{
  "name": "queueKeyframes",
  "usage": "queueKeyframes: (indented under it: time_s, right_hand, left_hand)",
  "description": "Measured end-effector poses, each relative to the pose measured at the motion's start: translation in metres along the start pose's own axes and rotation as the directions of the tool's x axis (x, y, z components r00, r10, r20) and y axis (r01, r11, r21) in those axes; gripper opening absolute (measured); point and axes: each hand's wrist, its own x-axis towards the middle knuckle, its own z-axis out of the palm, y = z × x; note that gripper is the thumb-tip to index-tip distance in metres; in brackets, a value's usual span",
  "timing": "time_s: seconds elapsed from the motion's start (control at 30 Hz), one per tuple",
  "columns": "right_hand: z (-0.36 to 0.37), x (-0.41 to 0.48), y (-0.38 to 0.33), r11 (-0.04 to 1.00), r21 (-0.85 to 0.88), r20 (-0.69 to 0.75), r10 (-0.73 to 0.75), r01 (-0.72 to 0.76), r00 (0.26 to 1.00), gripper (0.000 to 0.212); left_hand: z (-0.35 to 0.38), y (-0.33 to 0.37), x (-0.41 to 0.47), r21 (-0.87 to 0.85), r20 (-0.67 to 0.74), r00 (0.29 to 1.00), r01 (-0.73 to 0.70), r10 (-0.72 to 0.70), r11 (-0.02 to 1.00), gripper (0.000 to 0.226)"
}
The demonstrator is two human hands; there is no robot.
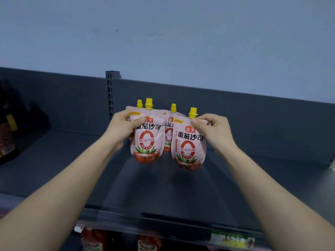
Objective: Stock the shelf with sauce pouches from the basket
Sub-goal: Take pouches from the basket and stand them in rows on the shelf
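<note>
Four yellow caps [149, 103] top the sauce pouches [168, 140], all pointing to 12 o'clock, so each pouch stands upright with its long axis vertical and its printed face toward the camera. The left hand [123, 127] grips the top left corner of the left pouch [147, 142], thumb laid across the front and fingers curled behind. A second cap sits just beside this pouch's own at 9 o'clock, its pouch mostly hidden. The right hand [213, 131] pinches the top right corner of the right pouch [189, 149], thumb in front and fingers curled. The hands are apart, with a middle pouch [169, 132] between and behind the two front ones; which hand holds it cannot be told.

Each front reads 海天 in a red badge and 番茄沙司 in large black characters, then a big red 0 crossed by 零添加, above tomato artwork.

The pouches hang over the rear of the dark grey shelf [163, 192], near its back panel [253, 124]; whether their bases touch it cannot be told. A slotted upright [109, 91] rises at their 11 o'clock. Dark goods [7, 134] sit at 9 o'clock of the view, and red packets [148, 243] and a label strip [232, 239] at 6 o'clock.
</note>
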Motion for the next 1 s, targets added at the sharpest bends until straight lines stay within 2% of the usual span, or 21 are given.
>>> queueKeyframes:
  time_s: [0.33,0.47,0.7,0.8,0.9,1.0]
  right_hand:
    - [0.043,0.027,0.022,0.999,0.049,0.054,0.02,-0.023,0.998,0.013]
    - [0.057,0.036,0.031,0.997,0.073,0.072,0.025,-0.031,0.997,0.003]
    - [0.07,0.045,0.041,0.99,0.138,0.065,0.01,-0.019,0.998,0.003]
    - [0.068,0.047,0.042,0.997,0.076,0.085,-0.01,0.004,0.996,0.006]
    - [0.062,0.051,0.042,1.0,-0.019,0.174,0.0,0.004,0.985,0.004]
    - [0.055,0.052,0.043,0.992,-0.125,0.275,0.028,0.007,0.961,0.022]
  left_hand:
    - [-0.021,-0.013,0.036,-0.017,-0.044,0.998,0.048,-0.049,0.999,0.022]
    - [-0.028,-0.025,0.05,-0.007,-0.053,0.998,0.042,-0.042,0.999,0.02]
    - [-0.038,-0.045,0.068,0.033,-0.03,0.998,0.056,-0.055,0.998,0.016]
    - [-0.042,-0.052,0.071,0.035,-0.002,0.998,0.066,-0.066,0.997,0.016]
    - [-0.048,-0.054,0.075,0.049,0.056,0.996,0.072,-0.075,0.996,0.017]
    - [-0.057,-0.051,0.079,0.154,0.171,0.978,0.094,-0.12,0.984,0.023]
